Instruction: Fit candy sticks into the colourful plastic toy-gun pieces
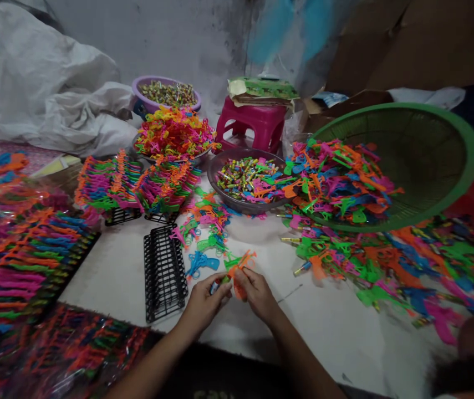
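My right hand (pixel 258 292) is closed around an orange plastic toy gun (pixel 241 267), its barrel pointing up and to the right. My left hand (pixel 204 303) pinches a small wrapped tube (pixel 215 287) with a blue end, close against the gun's near end; whether the two are joined I cannot tell. Just beyond my fingers lies a green toy gun (pixel 231 260). Blue toy guns (pixel 201 264) rest on the white table to the left. Beside them stands a black slotted rack (pixel 165 274) with nothing in its slots.
A bowl (pixel 243 206) holds small wrapped tubes. The tilted green basket (pixel 436 166) spills coloured toy guns across the right side. Filled racks (pixel 112 180) and packed rows (pixel 41 249) occupy the left. Behind are a pink stool (pixel 253 119) and a purple basin (pixel 137 83).
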The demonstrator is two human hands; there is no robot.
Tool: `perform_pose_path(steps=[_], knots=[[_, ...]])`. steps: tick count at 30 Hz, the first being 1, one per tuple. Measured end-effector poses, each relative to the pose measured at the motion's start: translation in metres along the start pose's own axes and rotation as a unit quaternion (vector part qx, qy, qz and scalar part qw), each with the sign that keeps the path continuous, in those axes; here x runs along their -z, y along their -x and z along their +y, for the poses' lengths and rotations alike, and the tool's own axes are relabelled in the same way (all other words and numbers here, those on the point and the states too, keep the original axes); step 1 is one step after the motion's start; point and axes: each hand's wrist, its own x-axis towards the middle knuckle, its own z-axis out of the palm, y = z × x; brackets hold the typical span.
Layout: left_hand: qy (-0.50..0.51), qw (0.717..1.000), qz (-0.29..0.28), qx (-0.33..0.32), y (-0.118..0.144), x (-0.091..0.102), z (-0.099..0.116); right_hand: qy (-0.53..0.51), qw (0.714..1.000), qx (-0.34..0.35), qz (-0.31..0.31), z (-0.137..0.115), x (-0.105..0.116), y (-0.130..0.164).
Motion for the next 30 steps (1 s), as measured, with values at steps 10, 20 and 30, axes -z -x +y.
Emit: perform_pose_path(steps=[10,20,30], knots=[[-0.057,0.997,0.036,-0.041,-0.007,-0.002,-0.005,0.268,0.915,0.281,0.112,-0.013,0.015,0.005],[0.050,0.997,0.038,0.046,-0.001,-0.006,0.006,0.107,0.960,0.225,0.126,-0.017,0.011,0.008],[0.176,0.970,0.111,0.122,-0.010,0.017,-0.012,-0.001,0.981,-0.196,-0.012,0.054,0.101,0.149]])
